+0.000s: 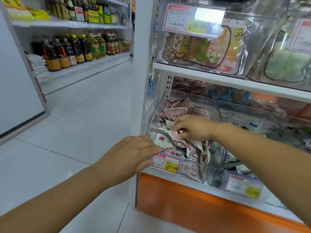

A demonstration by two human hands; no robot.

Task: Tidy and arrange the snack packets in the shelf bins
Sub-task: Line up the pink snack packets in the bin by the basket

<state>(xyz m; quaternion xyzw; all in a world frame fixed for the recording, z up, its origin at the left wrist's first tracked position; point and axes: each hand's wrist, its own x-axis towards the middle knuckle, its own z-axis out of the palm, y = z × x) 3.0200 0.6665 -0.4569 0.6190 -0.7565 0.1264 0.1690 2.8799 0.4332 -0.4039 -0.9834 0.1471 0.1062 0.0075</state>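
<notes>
A clear plastic bin [213, 105] on the low shelf holds several small red-and-white snack packets [176, 111]. My right hand [193, 127] reaches into the bin from the right and pinches one red-and-white packet [176, 134] between thumb and fingers. My left hand [133, 152] lies at the bin's front left corner with fingers straight, their tips touching a white packet [162, 140] at the rim. A yellow price tag [171, 167] is fixed to the bin's front.
A neighbouring bin [244, 120] to the right holds blue-and-white packets. Above, a white shelf [218, 78] carries clear bins of cartoon-printed bags [198, 47]. An orange base panel [193, 199] runs below. Across the tiled aisle [75, 123], shelves hold oil bottles [75, 49].
</notes>
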